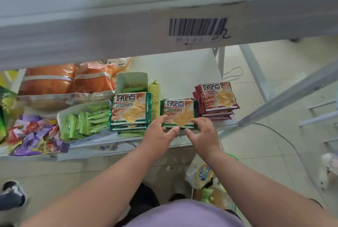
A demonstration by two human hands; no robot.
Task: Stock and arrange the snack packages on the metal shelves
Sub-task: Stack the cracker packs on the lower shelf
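Note:
A green-edged biscuit pack lies on the lower metal shelf, between a stack of matching green packs on its left and a stack of red-edged packs on its right. My left hand grips its near left corner, thumb on top. At the near right corner my right hand holds the pack the same way. The pack rests near the shelf's front edge.
An upper shelf beam with a barcode label hangs overhead. On the shelf's left sit orange bags, an open box of green sachets and purple candy packs. A bag of snacks lies on the tiled floor.

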